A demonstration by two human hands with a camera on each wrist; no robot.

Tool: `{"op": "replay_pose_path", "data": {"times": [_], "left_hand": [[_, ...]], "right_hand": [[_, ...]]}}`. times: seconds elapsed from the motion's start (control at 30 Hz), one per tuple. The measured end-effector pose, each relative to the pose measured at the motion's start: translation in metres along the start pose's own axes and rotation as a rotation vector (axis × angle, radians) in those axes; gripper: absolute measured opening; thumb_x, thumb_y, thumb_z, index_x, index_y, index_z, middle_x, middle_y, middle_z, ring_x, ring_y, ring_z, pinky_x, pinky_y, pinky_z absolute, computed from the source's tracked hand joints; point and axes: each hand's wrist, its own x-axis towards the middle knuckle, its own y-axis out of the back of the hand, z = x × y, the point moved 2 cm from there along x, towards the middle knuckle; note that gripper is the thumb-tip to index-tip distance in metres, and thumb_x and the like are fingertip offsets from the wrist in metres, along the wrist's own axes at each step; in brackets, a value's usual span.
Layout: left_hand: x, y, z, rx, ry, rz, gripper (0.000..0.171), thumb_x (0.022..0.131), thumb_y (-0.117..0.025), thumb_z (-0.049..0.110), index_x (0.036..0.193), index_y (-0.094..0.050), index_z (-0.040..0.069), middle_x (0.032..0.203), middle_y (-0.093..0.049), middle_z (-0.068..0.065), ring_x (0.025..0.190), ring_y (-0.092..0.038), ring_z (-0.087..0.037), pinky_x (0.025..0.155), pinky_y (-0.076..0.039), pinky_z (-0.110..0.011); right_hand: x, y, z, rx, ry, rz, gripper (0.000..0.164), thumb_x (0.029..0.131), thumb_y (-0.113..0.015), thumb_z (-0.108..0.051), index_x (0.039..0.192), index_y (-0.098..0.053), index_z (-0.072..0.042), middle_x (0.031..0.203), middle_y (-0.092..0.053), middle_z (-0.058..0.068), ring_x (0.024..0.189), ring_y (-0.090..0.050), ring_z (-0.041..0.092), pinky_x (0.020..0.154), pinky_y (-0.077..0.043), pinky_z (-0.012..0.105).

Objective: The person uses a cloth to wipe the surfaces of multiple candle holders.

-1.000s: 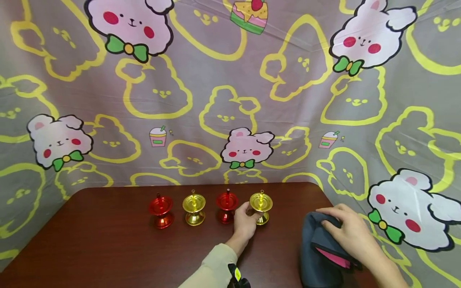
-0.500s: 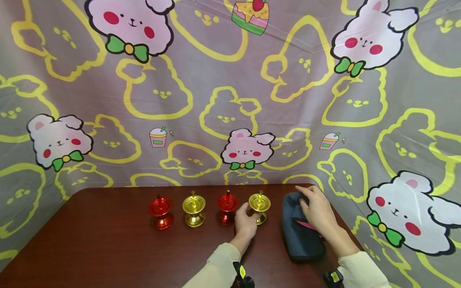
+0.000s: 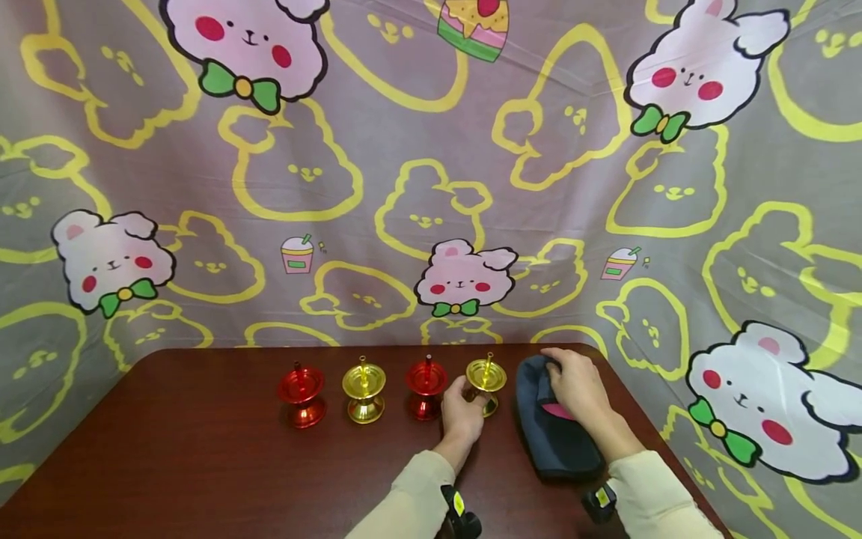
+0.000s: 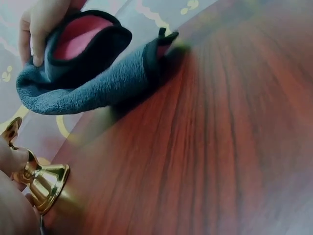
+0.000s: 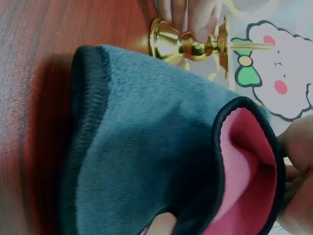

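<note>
In the head view, my left hand (image 3: 462, 415) grips the stem of the rightmost gold candle holder (image 3: 486, 373), which stands upright on the table. Its flared base (image 4: 49, 186) shows beside the fingers in the left wrist view. My right hand (image 3: 581, 389) holds the top of a folded blue-grey cloth (image 3: 548, 438) with black edging and a pink inner side. That cloth is just right of the gold holder. In the right wrist view, the folded cloth (image 5: 142, 132) fills the middle, its pink lining (image 5: 239, 171) showing inside the fold, and the gold holder (image 5: 166, 41) appears behind it.
Left of the gripped holder stand a red candle holder (image 3: 426, 388), another gold one (image 3: 364, 391) and another red one (image 3: 301, 394), in a row on the dark brown table (image 3: 202, 449). A cartoon-printed curtain (image 3: 377, 135) hangs behind the table and along its sides.
My right hand has carried the cloth left and farther from me, up close to the gold candle holder. My left hand keeps its grip on that holder, nearly in place.
</note>
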Motion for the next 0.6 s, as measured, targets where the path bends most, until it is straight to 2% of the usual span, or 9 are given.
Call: {"op": "replay_pose_path", "data": {"times": [0.27,0.37,0.47,0.6], "left_hand": [[0.002,0.007,0.002,0.082,-0.014,-0.057,0.019,0.084,-0.076,0.001,0.1,-0.072,0.009,0.09,-0.071,-0.001,0.089,-0.064,-0.023,0.079,-0.05,-0.039],[0.0,0.011,0.004,0.095,-0.023,-0.088,0.035,0.085,-0.073,-0.001,0.118,-0.071,0.009,0.102,-0.074,-0.004,0.098,-0.066,-0.025,0.086,-0.051,-0.042],[-0.004,0.016,0.006,0.063,-0.033,-0.142,0.054,0.085,-0.069,-0.004,0.137,-0.061,0.005,0.12,-0.07,-0.011,0.114,-0.063,-0.028,0.098,-0.047,-0.046],[-0.012,0.028,0.01,0.011,-0.028,-0.25,0.057,0.087,-0.065,-0.006,0.143,-0.05,-0.006,0.134,-0.06,-0.023,0.127,-0.055,-0.035,0.106,-0.04,-0.049]], "right_hand": [[-0.007,-0.001,-0.013,-0.03,0.016,-0.148,0.028,0.091,-0.055,0.007,0.115,-0.071,0.004,0.109,-0.07,0.023,0.102,-0.065,0.043,0.084,-0.05,0.058],[-0.013,-0.004,-0.015,-0.036,0.03,-0.149,0.027,0.09,-0.058,0.008,0.113,-0.072,0.003,0.106,-0.07,0.022,0.102,-0.065,0.043,0.084,-0.05,0.058],[-0.021,-0.009,-0.014,-0.035,0.036,-0.148,0.026,0.09,-0.062,0.007,0.114,-0.072,0.003,0.104,-0.069,0.021,0.1,-0.064,0.042,0.083,-0.051,0.057],[-0.032,-0.016,-0.013,-0.032,0.042,-0.181,0.027,0.089,-0.068,0.002,0.116,-0.071,0.001,0.103,-0.067,0.019,0.096,-0.064,0.039,0.079,-0.052,0.054]]}}
